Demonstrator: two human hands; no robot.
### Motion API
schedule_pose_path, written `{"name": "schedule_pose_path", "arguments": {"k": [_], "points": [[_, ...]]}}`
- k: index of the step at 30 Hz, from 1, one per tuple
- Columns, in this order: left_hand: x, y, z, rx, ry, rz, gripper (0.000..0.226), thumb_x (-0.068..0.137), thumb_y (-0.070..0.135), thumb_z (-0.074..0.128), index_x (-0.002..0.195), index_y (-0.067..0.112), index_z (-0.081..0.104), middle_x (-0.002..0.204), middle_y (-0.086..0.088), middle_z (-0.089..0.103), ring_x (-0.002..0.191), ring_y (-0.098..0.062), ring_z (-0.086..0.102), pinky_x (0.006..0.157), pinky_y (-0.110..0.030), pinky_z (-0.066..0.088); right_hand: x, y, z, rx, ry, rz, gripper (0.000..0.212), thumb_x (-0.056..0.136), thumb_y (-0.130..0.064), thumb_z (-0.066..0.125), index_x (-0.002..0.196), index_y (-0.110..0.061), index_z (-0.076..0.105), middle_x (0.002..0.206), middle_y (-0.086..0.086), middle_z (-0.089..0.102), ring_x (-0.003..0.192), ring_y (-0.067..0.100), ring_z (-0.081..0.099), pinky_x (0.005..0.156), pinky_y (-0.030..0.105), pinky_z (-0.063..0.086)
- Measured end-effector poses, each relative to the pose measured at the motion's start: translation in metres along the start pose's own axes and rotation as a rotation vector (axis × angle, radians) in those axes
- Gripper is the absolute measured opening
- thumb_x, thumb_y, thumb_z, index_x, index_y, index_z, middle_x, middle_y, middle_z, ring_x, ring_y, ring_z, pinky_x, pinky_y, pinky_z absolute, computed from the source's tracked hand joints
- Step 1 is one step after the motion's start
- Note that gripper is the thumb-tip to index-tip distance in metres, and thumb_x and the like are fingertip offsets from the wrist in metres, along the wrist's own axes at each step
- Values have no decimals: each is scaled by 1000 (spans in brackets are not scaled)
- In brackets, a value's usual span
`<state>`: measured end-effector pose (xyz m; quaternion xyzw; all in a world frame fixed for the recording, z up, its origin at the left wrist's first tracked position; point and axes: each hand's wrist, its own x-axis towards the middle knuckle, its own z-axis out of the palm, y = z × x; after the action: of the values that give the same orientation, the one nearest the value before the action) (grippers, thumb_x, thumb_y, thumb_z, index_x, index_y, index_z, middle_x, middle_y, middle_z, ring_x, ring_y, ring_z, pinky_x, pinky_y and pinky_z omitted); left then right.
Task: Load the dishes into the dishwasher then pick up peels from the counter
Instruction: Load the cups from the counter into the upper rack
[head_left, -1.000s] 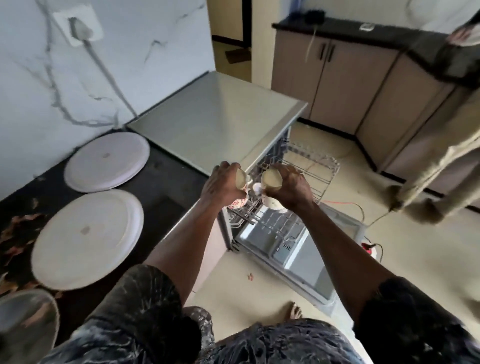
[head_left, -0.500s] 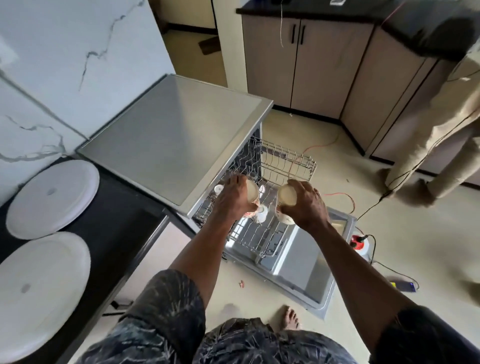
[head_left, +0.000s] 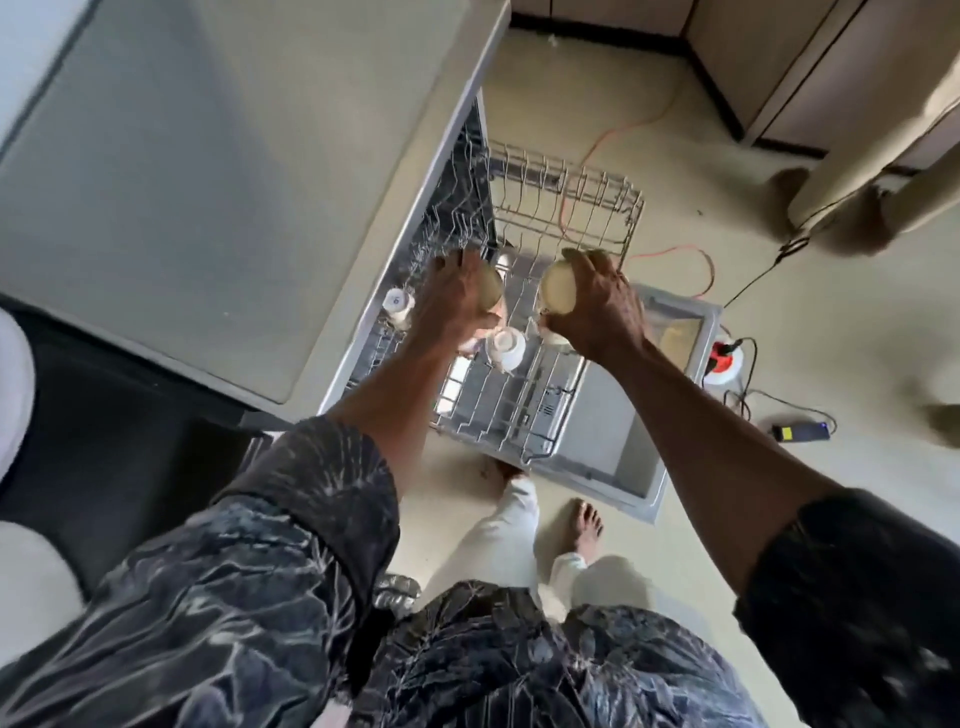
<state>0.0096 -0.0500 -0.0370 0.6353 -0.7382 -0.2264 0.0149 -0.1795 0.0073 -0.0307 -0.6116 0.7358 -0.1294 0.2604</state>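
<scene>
**Cup Placement over the Pulled-Out Rack: Hazards and Blind Spots**

Grip state: left hand (head_left: 457, 306) closed around a cup (head_left: 488, 291), pale opening turned toward the camera. Right hand (head_left: 597, 312) closed around a second cup (head_left: 558, 288), held the same way. Both cups held at centre frame, above the wire rack (head_left: 519, 395) drawn out of the dishwasher (head_left: 395, 291). Neither yet seated on the tines.

Already in the rack: one white cup (head_left: 506, 347) inverted just below and between the hands, and a small white item (head_left: 397, 306) at the rack's left edge, near the machine's opening.

Probable faults from here:
- Collision with the inverted white cup on descent, caused by close spacing between it and both hands. Likely result: chipping or tipping.
- Cup landing tilted on a tine, caused by lowering two at once with no free hand to steady either.
- Trip or snag, caused by the orange cable (head_left: 623, 130) and black cable (head_left: 748, 280) lying across the floor at centre right, close to the open door (head_left: 613, 447) and a bare foot (head_left: 587, 525).

Hidden or unclear:
- Cup bodies and handles largely covered by fingers; shape and pattern not determinable.
- Identity of the small white item uncertain.
- Counter (head_left: 104, 415) cut off at left edge; only slivers of white plates (head_left: 13, 384) visible, no peels in view.
- Upper right of frame blurred; a second person's legs only partly shown.
</scene>
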Motion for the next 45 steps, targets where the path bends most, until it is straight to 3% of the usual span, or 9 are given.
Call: {"name": "schedule_pose_path", "arguments": {"k": [3,7,10,16,23,27,32,38,45], "points": [[31,-7,17,-11,-7,-83,81,78,24,86,144,13,42,137,-9,55,112,-23,54,77,-29,52,26,1,21,-22,-48,1,90,75,-34,84,150,-19,37,141,9,47,117,31,54,86,31,40],[58,-18,43,11,4,-109,98,71,21,90,151,18,34,149,-12,44,131,-32,47,97,-44,53,49,5,45,-33,-53,16,87,74,-27,85,148,-16,41,141,9,48,117,33,56,84,31,38],[76,-26,60,7,-15,-143,85,84,16,80,154,24,33,156,-14,33,137,-33,39,99,-44,53,61,9,63,-21,-50,43,86,71,-24,85,146,-16,43,141,9,47,116,36,57,90,38,46],[106,-48,88,25,27,-100,88,84,5,76,155,33,33,160,-10,28,139,-30,36,102,-38,51,75,13,95,-10,-27,50,85,74,-22,85,147,-13,42,145,11,45,121,35,55,96,45,51],[124,-65,110,3,14,-159,96,83,-15,63,155,40,30,161,-8,24,141,-29,34,101,-36,51,91,11,130,-15,-6,37,88,75,-25,83,151,-14,38,148,12,44,125,34,52,95,43,50],[125,-74,118,4,28,-139,94,82,-11,69,153,40,35,153,-7,34,132,-23,40,97,-32,51,94,14,141,-20,12,25,85,77,-21,82,150,-12,39,149,13,43,125,35,51,95,43,48],[132,-75,123,24,14,-150,95,83,-10,69,154,41,31,158,-7,30,140,-26,36,103,-34,48,96,13,148,-19,30,37,85,78,-23,80,151,-12,38,150,14,42,129,35,47,99,44,48],[135,-72,124,25,4,-164,98,85,-16,57,157,41,24,156,-12,28,139,-28,35,106,-39,47,98,12,151,-6,-33,55,90,86,-28,76,158,-10,26,162,17,28,148,35,28,117,50,35],[136,-69,125,24,14,-185,96,89,-16,53,157,44,22,155,-11,30,134,-23,38,92,-22,42,106,18,153,-4,-68,74,97,83,-34,78,159,-13,23,159,17,29,144,36,31,115,49,37]]}}
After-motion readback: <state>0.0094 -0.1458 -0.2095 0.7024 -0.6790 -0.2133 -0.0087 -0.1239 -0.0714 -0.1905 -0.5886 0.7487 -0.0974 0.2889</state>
